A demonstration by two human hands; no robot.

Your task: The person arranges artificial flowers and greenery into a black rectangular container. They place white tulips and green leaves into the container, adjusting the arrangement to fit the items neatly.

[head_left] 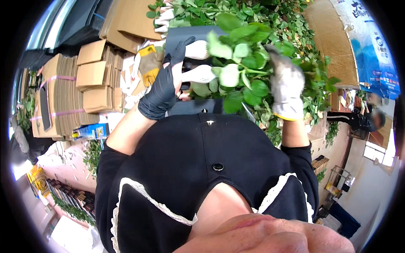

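Observation:
My left hand (162, 88), in a black glove, has its fingers stretched out beside two flower heads wrapped in white netting. The upper netted flower head (197, 50) is close to its fingers, and the lower netted flower head (198, 74) points at its palm. Green leafy stems (242, 71) run from these heads toward the right. At their other end is my right hand (289, 82) in a white and grey glove, blurred, closed around the stems; its fingertips are partly lost among the leaves. Under the flowers shows a dark grey surface (181, 37).
A large heap of leafy stems (253, 12) lies beyond, with more netted heads (163, 21) at its left. Stacks of folded cardboard (63, 97) and a yellow-grey glove (149, 63) are left. A cardboard box (333, 38) stands right; a co-worker (358, 120) is farther off.

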